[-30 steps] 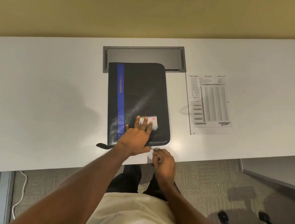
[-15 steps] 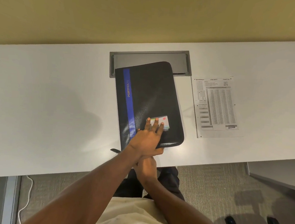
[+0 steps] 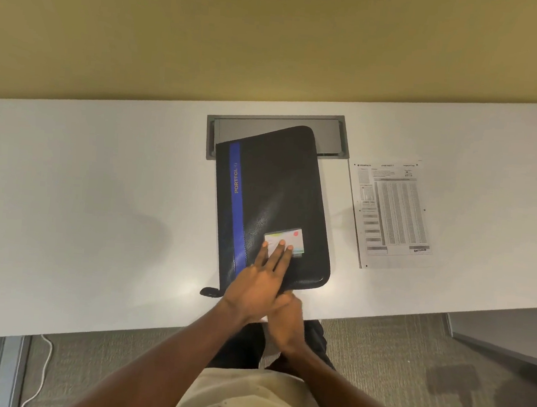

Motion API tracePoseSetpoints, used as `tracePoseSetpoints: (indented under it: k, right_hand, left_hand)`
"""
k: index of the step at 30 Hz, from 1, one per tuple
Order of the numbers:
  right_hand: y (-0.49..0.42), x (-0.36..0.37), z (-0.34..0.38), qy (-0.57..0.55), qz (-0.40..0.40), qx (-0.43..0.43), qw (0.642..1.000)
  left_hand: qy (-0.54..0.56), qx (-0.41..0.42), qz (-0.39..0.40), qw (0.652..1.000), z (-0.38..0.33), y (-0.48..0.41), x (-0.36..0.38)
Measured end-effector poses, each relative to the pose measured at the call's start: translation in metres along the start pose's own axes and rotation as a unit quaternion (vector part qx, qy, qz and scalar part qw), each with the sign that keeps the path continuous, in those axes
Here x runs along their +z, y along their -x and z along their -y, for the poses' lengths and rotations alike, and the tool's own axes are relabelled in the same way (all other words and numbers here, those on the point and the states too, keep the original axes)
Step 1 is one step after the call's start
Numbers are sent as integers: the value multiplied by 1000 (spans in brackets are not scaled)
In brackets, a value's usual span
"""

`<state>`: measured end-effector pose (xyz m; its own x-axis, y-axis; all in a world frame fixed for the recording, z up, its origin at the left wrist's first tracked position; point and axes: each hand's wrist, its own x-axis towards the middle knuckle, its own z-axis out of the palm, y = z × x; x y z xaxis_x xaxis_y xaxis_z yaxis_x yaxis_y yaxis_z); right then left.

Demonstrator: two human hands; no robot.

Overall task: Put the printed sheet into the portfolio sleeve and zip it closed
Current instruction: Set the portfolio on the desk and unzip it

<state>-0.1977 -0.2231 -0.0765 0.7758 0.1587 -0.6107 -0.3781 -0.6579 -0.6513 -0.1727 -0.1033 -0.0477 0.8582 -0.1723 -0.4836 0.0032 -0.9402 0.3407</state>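
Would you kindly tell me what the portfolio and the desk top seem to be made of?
The portfolio looks like black leather or leatherette, semi-gloss: fine grain and soft creased highlights show. The desk top appears to be white laminate, smooth with a faint sheen, though the core is not visible.

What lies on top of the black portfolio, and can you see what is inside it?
A small coloured card lies on the portfolio, and the left hand presses flat on both, covering part of the card. The portfolio's cover is down, so its inside is hidden.
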Motion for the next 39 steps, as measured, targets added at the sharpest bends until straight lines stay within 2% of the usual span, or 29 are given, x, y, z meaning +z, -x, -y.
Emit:
tracePoseSetpoints:
  k: [2,4,6,8,11,13,15,18,20,24,28,30,34,36,39]
  right_hand:
    - [-10,-29,6,-100,-109,43,988]
    - [-19,-61,23,-200,-140,44,969]
    - [-28,-87,43,-224,-85,14,971]
    - [-34,-107,62,-228,-23,19,973]
    - [-37,-121,87,-265,2,42,963]
    - [-32,-123,102,-181,-20,11,983]
    - [-21,-118,112,-140,-36,-24,989]
    - [-1,-101,129,-128,-23,-110,985]
    - [14,-86,145,-129,1,-161,978]
    - [28,-58,164,-132,85,-211,965]
    - [10,-45,161,-84,132,-235,959]
    - [-9,-43,149,-36,100,-228,968]
    - [-51,-49,110,161,20,-175,971]
    - [-65,-54,93,260,1,-153,953]
    - [-75,-59,77,370,3,-130,920]
  left_hand:
    - [20,5,-12,1000,3,5,0]
    - [30,3,-27,999,5,10,0]
    - [42,-7,-50,998,5,13,1]
    - [60,-15,-68,996,2,15,0]
    - [66,-18,-81,994,-2,21,-6]
    - [88,-23,-113,989,-2,25,-17]
    - [172,-45,-167,970,0,28,-34]
    - [365,-106,-235,895,8,30,-76]
    - [430,-129,-277,850,19,32,-107]
    - [411,-130,-343,835,49,50,-153]
    - [383,-155,-348,841,81,70,-173]
    - [342,-174,-364,849,97,80,-175]
    - [274,-254,-397,838,135,100,-168]
    - [252,-293,-406,828,155,104,-159]
    - [271,-376,-409,786,179,105,-139]
